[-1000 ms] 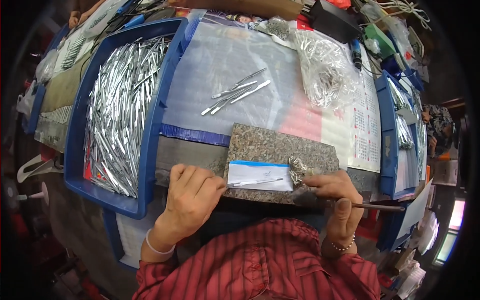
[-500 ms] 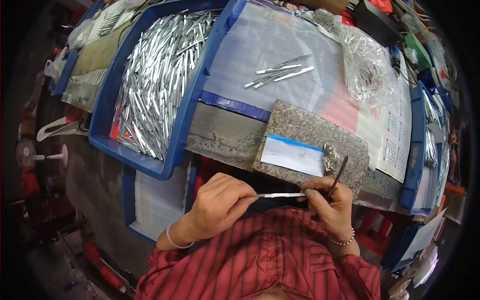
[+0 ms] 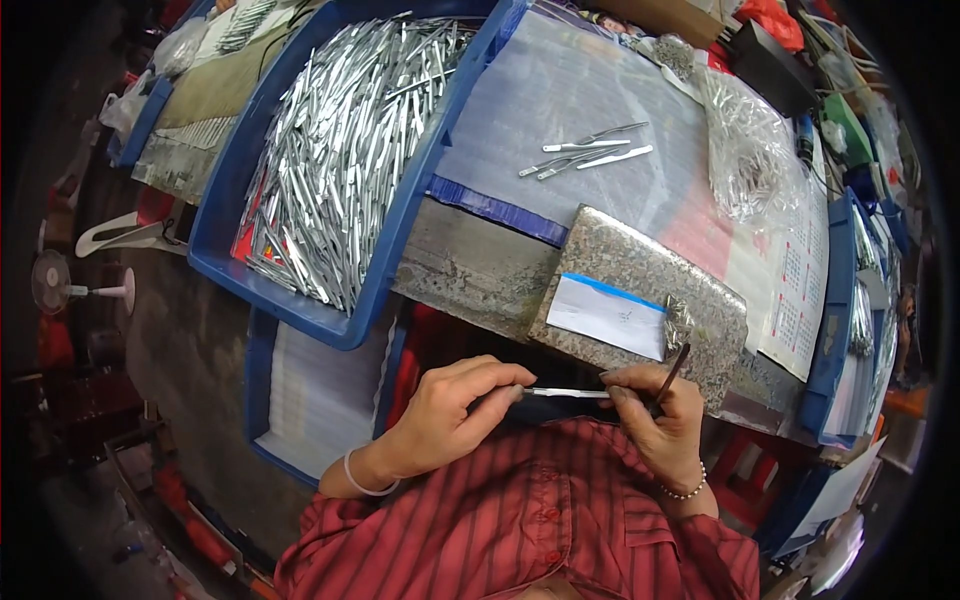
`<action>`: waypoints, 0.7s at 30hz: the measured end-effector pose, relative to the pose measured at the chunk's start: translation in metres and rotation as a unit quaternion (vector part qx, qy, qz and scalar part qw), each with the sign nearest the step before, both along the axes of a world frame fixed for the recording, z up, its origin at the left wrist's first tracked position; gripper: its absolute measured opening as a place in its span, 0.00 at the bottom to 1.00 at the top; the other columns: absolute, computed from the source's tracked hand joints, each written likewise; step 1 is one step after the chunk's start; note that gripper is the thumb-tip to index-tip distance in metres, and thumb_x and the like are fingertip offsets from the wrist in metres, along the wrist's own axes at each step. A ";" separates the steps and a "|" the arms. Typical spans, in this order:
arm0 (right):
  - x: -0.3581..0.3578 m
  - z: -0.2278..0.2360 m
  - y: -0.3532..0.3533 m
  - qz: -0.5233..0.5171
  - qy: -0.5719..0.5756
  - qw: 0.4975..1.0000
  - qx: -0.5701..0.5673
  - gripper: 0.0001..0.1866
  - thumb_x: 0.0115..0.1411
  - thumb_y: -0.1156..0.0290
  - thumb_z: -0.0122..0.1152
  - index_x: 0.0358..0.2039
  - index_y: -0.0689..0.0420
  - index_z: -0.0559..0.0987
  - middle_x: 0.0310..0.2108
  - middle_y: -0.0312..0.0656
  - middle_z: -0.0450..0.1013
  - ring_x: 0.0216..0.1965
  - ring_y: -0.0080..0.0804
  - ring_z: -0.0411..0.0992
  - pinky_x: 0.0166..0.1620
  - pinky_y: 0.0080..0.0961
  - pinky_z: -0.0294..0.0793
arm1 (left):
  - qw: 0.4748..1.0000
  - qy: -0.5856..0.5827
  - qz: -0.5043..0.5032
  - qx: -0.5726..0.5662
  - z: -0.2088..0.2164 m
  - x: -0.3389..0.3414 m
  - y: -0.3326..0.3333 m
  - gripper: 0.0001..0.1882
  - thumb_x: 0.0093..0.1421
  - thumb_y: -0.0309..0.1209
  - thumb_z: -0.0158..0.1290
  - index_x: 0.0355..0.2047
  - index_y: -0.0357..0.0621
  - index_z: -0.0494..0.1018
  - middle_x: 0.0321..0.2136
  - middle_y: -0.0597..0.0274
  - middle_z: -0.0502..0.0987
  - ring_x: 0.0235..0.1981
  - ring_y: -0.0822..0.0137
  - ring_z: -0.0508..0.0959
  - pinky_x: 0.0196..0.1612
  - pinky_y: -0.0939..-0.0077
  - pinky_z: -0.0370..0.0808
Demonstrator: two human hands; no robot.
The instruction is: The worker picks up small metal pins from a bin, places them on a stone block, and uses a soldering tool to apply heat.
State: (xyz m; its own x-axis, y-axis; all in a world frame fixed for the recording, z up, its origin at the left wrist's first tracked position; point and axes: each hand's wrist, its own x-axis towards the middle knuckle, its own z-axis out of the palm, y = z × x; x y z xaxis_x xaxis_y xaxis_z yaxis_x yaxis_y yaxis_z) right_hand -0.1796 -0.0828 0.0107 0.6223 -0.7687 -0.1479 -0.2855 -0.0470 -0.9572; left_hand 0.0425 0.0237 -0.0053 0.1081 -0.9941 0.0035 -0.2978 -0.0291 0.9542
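A slim silver metal piece, like a narrow tool handle, lies level between my two hands in front of the red striped shirt. My left hand pinches its left end between thumb and fingers. The thumb and forefinger of my right hand close on its right end. A thin dark stick also sits in the right hand and slants up past the fingers. Just beyond, a stone slab carries a white paper pad with a blue edge and a small heap of tiny metal parts.
A blue tray full of similar silver pieces stands at the left. Several loose pieces lie on the plastic-covered table. Back right is a clear bag of small parts. A lower blue tray sits below, left; another blue tray stands right.
The view has shifted, so the bench appears farther right and slightly lower. My left fingers have straightened somewhat along the metal piece. Both hands still hold it, and the dark stick has tilted slightly.
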 end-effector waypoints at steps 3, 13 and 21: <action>0.006 -0.002 0.000 0.008 -0.002 1.000 -0.026 0.09 0.57 0.82 0.58 0.39 0.63 0.79 0.29 0.42 0.78 0.29 0.26 0.78 0.33 0.20 0.75 | 0.999 0.020 -0.002 0.033 -0.003 0.002 0.003 0.08 0.60 0.19 0.52 0.39 0.33 0.76 0.29 0.56 0.78 0.30 0.67 0.80 0.32 0.78 0.73; 0.035 0.002 0.009 0.144 0.073 0.983 -0.084 0.08 0.53 0.80 0.61 0.36 0.61 0.80 0.24 0.43 0.74 0.23 0.34 0.73 0.28 0.24 0.70 | 0.990 0.094 -0.064 0.080 -0.022 0.023 0.032 0.08 0.60 0.28 0.56 0.37 0.36 0.77 0.27 0.56 0.77 0.27 0.65 0.77 0.30 0.74 0.71; 0.042 -0.008 0.023 0.098 0.023 0.994 -0.040 0.07 0.58 0.77 0.58 0.37 0.65 0.78 0.26 0.45 0.77 0.22 0.30 0.75 0.29 0.22 0.72 | 0.958 0.004 0.220 0.184 -0.050 0.089 0.124 0.10 0.60 0.32 0.54 0.33 0.38 0.79 0.28 0.53 0.79 0.30 0.63 0.79 0.34 0.72 0.73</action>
